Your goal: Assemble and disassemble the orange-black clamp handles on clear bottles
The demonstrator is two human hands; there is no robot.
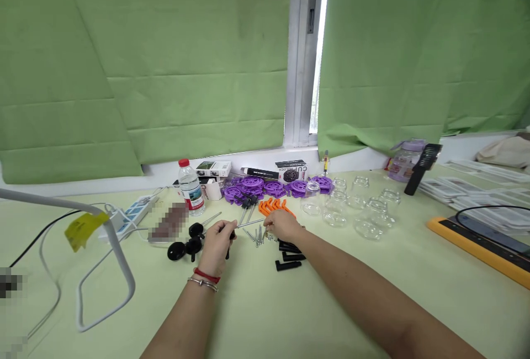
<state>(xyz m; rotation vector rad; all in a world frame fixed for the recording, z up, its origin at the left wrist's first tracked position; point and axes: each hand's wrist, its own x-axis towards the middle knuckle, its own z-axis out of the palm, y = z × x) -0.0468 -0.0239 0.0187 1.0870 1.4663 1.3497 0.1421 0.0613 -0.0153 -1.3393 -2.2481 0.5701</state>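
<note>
My left hand (218,244) is closed around the black end of a thin metal rod (250,222), which points to the right. The far tip of that rod reaches the fingers of my right hand (282,225). Those fingers are pinched together, and what they hold, if anything, is hidden. Just below them lie small metal pieces (270,237), too small to name. Several metal bolts (259,236) lie between the hands. Left of my left hand are round black parts (176,251) with rods. Black L-shaped handles (289,265) lie under my right wrist, orange ones (276,205) behind it.
Purple wheel-like parts (252,183) are piled along the back beside small boxes (291,172). A water bottle (191,188) stands back left, near a power strip (134,216) and a grey bent frame (124,262). Clear jars (368,221) stand right, with an orange-edged device (480,251) beyond.
</note>
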